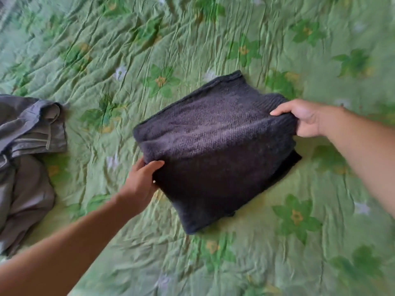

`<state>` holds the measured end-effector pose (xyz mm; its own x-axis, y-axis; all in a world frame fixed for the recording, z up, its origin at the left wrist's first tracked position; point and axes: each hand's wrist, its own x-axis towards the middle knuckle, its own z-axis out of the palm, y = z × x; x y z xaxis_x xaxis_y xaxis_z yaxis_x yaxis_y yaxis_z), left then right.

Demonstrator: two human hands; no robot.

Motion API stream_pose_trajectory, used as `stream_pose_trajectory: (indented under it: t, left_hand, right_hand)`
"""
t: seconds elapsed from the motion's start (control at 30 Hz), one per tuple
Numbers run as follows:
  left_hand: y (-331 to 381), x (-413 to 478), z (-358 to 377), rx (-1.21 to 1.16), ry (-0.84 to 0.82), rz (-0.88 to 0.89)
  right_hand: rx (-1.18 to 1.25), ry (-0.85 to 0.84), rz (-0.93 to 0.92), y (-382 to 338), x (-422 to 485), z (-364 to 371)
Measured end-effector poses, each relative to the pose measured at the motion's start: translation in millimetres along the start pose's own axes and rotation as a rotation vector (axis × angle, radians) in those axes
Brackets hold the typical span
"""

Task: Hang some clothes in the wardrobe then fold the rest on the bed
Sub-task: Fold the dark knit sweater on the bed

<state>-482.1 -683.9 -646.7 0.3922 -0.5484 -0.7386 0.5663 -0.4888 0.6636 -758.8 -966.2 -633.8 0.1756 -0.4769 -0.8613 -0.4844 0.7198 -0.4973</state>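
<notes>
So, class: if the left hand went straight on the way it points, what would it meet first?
The dark knitted sweater: the left hand grips its near corner, so going on would press into the folded knit. Beyond that, probably the right hand, though depth is unclear.

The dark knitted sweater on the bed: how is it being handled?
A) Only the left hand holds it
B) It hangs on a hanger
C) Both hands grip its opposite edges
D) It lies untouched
C: the left hand and right hand each grip an edge of the folded sweater.
</notes>
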Motion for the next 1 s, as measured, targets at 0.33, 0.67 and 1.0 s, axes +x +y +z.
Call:
stream_pose_trajectory:
  t: [0.33, 0.67, 1.0]
  left_hand:
    - [218, 18, 45, 0.375, -0.008, 0.446]
    - [129, 8, 5, 0.563, 0.129, 0.416]
    - [-16, 24, -39, 0.769, 0.171, 0.19]
  right_hand:
    - [0.281, 0.17, -0.398, -76, -100, -6]
    - [0.267, 0.377, -0.366, 19, -112, 15]
    - [-0.028, 0.519, 0.008, 191, -50, 58]
